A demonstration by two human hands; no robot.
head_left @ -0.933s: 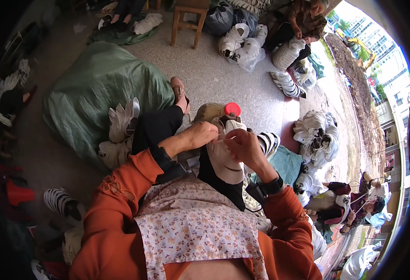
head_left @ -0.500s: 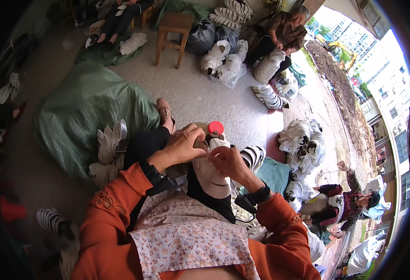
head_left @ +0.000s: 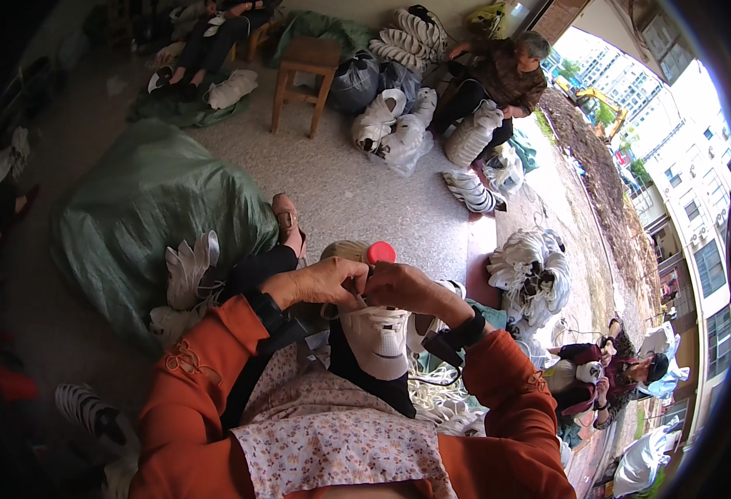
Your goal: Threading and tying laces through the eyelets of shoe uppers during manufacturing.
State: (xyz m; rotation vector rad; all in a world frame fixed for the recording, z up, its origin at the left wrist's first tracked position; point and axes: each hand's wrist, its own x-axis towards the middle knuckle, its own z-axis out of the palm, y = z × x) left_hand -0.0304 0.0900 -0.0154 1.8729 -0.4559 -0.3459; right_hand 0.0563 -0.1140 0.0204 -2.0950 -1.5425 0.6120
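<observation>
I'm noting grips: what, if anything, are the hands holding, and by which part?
The left hand and right hand pinch close together at the far end of a white shoe upper; exactly what they grip, and by which part, cannot be told.

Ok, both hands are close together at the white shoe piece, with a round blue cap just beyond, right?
Not blue: the head view shows the round cap is red, just beyond the left hand and right hand, close together at the white shoe piece.

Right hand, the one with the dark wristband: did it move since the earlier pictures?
Yes. Judged against the round red lid, the right hand has moved up the picture, closer to it.
</observation>
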